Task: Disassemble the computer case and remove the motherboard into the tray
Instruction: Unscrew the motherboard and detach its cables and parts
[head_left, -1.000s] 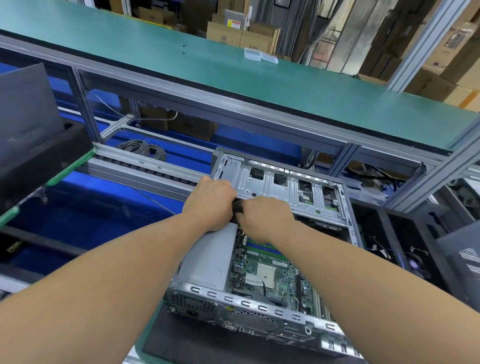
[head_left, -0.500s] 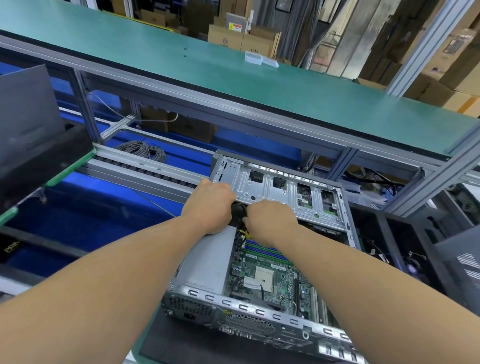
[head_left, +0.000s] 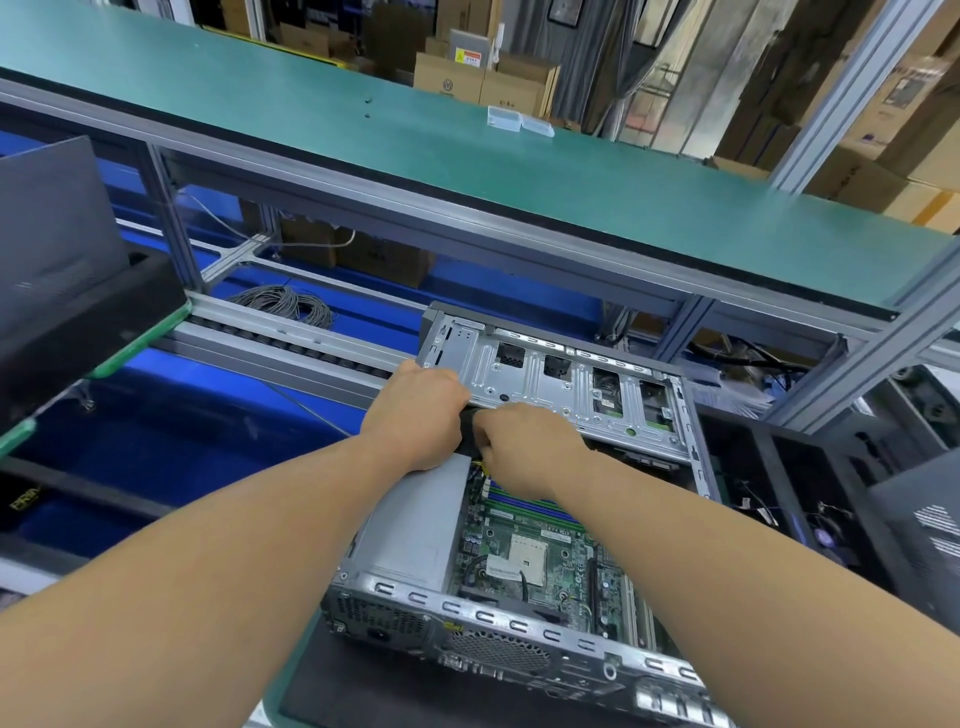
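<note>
- Little has moved since the earlier frames: both hands stay at the same spot over the far end of the power supply (head_left: 415, 519), the right hand (head_left: 524, 441) shifted only slightly, and the view tipped a bit.
- Our left hand (head_left: 415, 415) is curled around a black cable bundle (head_left: 470, 431), gripping it where it leaves the power supply.
- Our right hand has its fingers bent onto the same bundle, pinching it; yellow wires (head_left: 483, 466) show just under it. The fingertips themselves are hidden.
- The computer case (head_left: 493, 618) lies open on the bench with its drive cage (head_left: 561, 384) swung up at the far side.
- The motherboard (head_left: 524, 556) is still seated in the case floor, beside the power supply, bare CPU socket visible.
- We cannot pick out the tray with certainty; a dark bin (head_left: 72, 291) sits at left.
- We judge the step to be unplugging the power cabling; with so little movement, the connector is probably not free yet, so the board removal is still ahead.
</note>
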